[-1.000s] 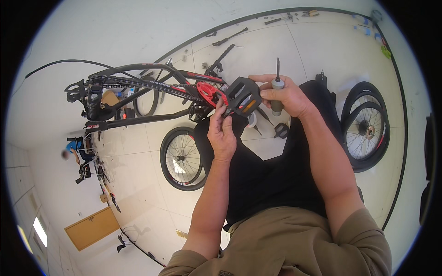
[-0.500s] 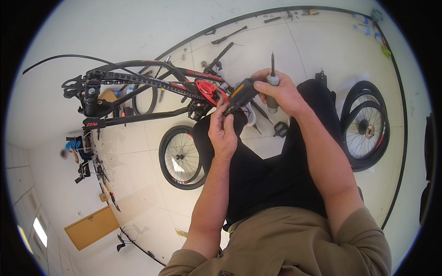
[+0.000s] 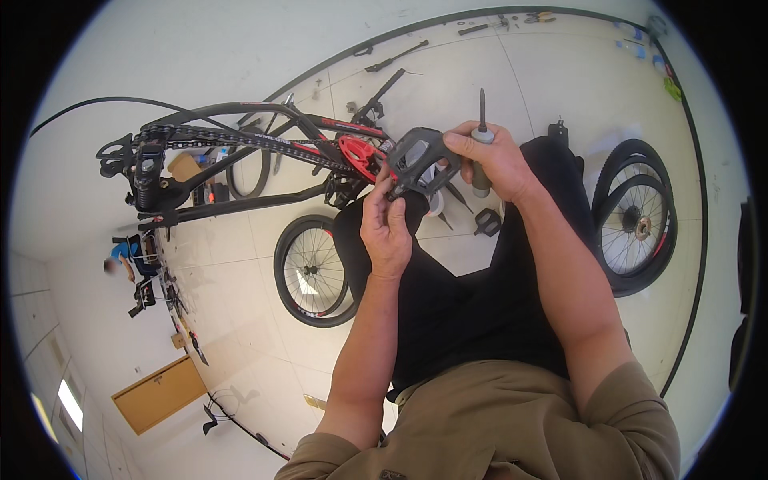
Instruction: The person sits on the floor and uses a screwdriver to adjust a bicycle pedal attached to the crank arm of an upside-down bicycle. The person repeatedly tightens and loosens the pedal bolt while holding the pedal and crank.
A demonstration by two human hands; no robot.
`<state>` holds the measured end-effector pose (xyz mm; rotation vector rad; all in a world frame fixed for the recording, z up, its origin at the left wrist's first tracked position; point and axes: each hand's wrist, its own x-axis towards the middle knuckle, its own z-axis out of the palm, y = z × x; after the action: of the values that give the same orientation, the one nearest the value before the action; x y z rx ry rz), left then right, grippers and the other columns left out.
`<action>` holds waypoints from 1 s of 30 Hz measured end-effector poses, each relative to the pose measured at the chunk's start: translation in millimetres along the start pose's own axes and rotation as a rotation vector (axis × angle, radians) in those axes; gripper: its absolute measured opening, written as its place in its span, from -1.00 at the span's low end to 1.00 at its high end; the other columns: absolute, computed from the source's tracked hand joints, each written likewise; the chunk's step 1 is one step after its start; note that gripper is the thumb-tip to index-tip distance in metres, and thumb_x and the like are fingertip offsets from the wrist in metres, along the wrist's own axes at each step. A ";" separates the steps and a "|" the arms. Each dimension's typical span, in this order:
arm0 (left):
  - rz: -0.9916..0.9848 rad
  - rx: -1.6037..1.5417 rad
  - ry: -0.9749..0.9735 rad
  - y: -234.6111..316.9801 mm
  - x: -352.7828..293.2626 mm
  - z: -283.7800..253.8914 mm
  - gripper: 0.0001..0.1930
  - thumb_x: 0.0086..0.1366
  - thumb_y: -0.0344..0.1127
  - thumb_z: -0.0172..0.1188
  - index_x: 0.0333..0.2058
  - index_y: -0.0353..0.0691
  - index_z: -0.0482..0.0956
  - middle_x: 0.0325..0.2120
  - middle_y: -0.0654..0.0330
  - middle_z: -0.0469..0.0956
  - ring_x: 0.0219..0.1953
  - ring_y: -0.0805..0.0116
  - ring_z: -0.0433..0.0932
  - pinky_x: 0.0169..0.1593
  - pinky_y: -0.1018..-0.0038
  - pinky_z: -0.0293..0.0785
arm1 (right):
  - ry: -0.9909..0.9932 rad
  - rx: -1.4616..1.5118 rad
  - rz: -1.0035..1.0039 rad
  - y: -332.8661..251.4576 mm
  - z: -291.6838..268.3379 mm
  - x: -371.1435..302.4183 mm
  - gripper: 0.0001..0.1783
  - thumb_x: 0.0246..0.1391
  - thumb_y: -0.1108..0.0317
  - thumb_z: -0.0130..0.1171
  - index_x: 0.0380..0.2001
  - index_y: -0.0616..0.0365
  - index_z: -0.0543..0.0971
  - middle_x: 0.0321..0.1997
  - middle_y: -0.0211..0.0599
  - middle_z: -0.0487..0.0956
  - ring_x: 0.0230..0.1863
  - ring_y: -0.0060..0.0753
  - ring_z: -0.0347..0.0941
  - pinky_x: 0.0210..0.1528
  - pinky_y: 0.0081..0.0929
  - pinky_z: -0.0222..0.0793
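A black bicycle pedal [image 3: 422, 162] is held up between my hands, its flat open-framed face toward me. My left hand [image 3: 387, 234] pinches the pedal's near left end, by its spindle. A screwdriver [image 3: 482, 138] with a grey handle stands tip up in the grip of my right hand [image 3: 500, 164], whose thumb and fingers also touch the pedal's right edge. Close behind the left fingers are the red chainring [image 3: 358, 158] and the black-and-red bicycle frame [image 3: 256, 204] with its chain [image 3: 240, 141]. Whether the spindle sits in the crank is hidden by my fingers.
A second pedal [image 3: 487, 222] lies on the floor between my legs. One wheel [image 3: 313, 268] lies left of my knee, and more wheels [image 3: 638, 220] lie at the right. Tools [image 3: 483, 27] lie along the far wall. Another person [image 3: 124, 258] sits far left.
The pedal has turned about its spindle, from edge-on to showing its broad face. The rear of the bicycle frame has shifted slightly left. Both hands keep their holds.
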<state>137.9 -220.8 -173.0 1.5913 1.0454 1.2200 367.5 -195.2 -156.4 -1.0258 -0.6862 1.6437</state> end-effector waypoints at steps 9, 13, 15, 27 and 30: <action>0.016 0.030 -0.010 -11.3 -0.2 -6.1 -0.64 0.42 -0.61 -0.05 0.17 -0.44 0.32 0.29 -0.09 0.33 0.22 0.26 0.44 0.30 0.36 0.33 | 0.127 0.014 -0.137 2.3 9.6 -3.9 -0.61 0.09 0.22 0.42 -0.09 0.23 0.66 -0.43 -0.45 0.54 -0.55 -0.61 0.40 -0.48 -0.61 0.33; -0.002 0.039 -0.009 -4.5 1.1 -1.6 -0.65 0.42 -0.62 -0.05 0.16 -0.45 0.35 0.29 -0.08 0.33 0.22 0.28 0.44 0.30 0.37 0.33 | 0.094 -0.055 -0.160 3.3 6.3 -4.0 -0.63 0.13 0.26 0.35 -0.06 0.25 0.65 -0.41 -0.45 0.52 -0.53 -0.61 0.40 -0.45 -0.59 0.34; -0.004 0.042 0.001 -3.8 0.9 -1.3 -0.65 0.41 -0.62 -0.05 0.16 -0.45 0.36 0.29 -0.08 0.33 0.23 0.28 0.42 0.30 0.38 0.32 | 0.038 -0.009 -0.171 1.4 2.8 -4.5 -0.65 0.13 0.33 0.31 -0.04 0.26 0.64 -0.39 -0.42 0.52 -0.51 -0.60 0.40 -0.44 -0.57 0.34; -0.046 0.048 0.006 -5.1 -1.3 -6.3 -0.65 0.40 -0.63 -0.04 0.14 -0.40 0.39 0.30 -0.07 0.32 0.27 0.24 0.39 0.33 0.35 0.30 | -0.080 -0.079 -0.051 -4.6 -9.1 -5.9 -0.58 0.00 0.46 0.37 -0.01 0.23 0.60 -0.26 -0.33 0.57 -0.49 -0.58 0.40 -0.43 -0.58 0.37; -0.060 0.042 0.003 -1.6 -2.1 -3.7 -0.66 0.40 -0.62 -0.03 0.14 -0.40 0.39 0.30 -0.06 0.33 0.27 0.25 0.39 0.32 0.35 0.31 | -0.059 0.030 -0.135 0.3 -3.4 -4.9 -0.65 0.04 0.43 0.36 -0.07 0.22 0.59 -0.29 -0.38 0.58 -0.49 -0.61 0.40 -0.43 -0.60 0.36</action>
<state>133.8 -221.9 -174.4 1.5790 1.1194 1.1678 370.9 -200.1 -156.8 -0.8933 -0.7517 1.5666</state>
